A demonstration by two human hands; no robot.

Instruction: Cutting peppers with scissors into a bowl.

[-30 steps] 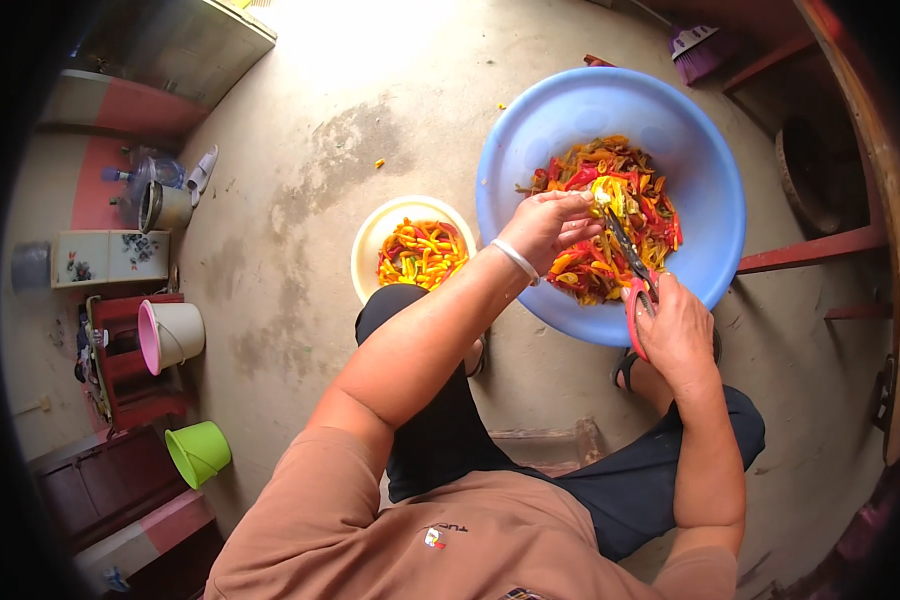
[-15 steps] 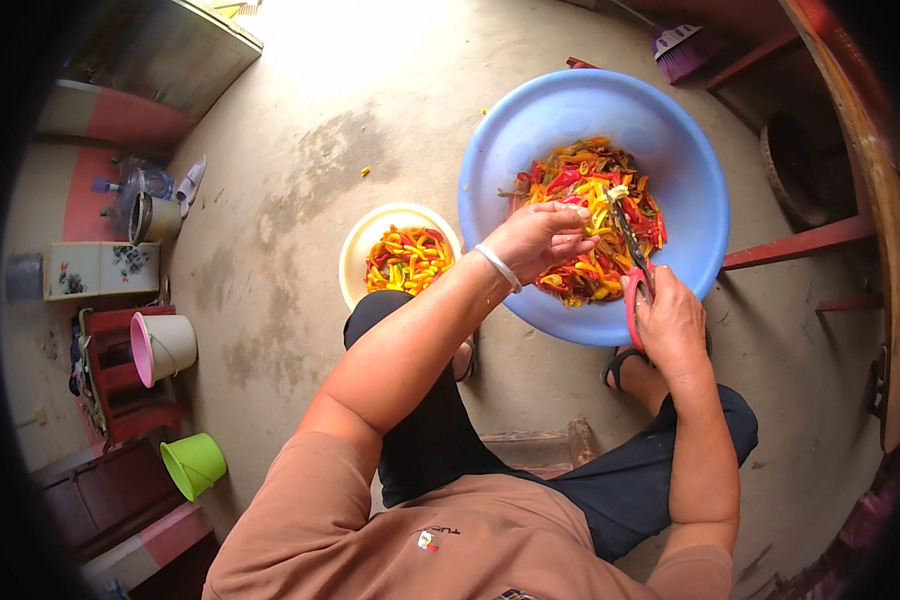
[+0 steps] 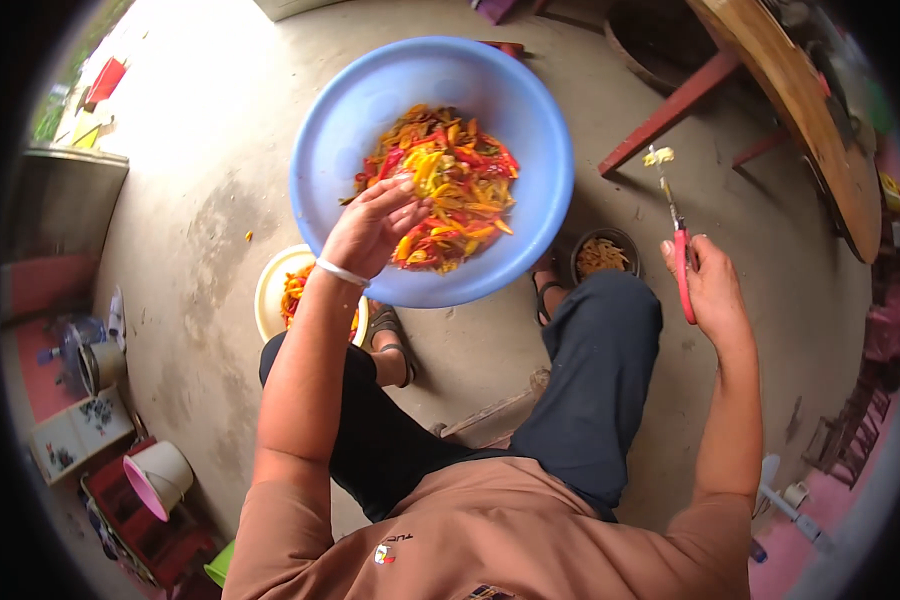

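A wide blue basin (image 3: 535, 130) holds a heap of cut red, yellow and orange chili peppers (image 3: 460, 215). Over its near left part is my left hand (image 3: 370, 228), fingers drawn together at the peppers; whatever they pinch is hidden. Off to the right of the basin, my right hand (image 3: 718, 290) grips red-handled scissors (image 3: 682, 265), blades pointing away from me. A pale, seedy clump (image 3: 659, 156) sticks to the blade tips. Beside my right knee stands a small dark bowl (image 3: 634, 250) of pale scraps. A cream basin (image 3: 267, 305) with more peppers sits by my left knee, partly covered by my arm.
At the right are a wooden tabletop (image 3: 800, 110) and its red leg (image 3: 670, 115), with a round dark pan (image 3: 638, 50) behind. Along the left stand a white-and-pink bucket (image 3: 160, 478) and a floral box (image 3: 80, 435). A low wooden stool (image 3: 490, 412) shows between my legs.
My right hand has carried the scissors and pale clump away from the peppers, out past the basin's right side. The view has turned rightward, bringing the scrap bowl into sight.
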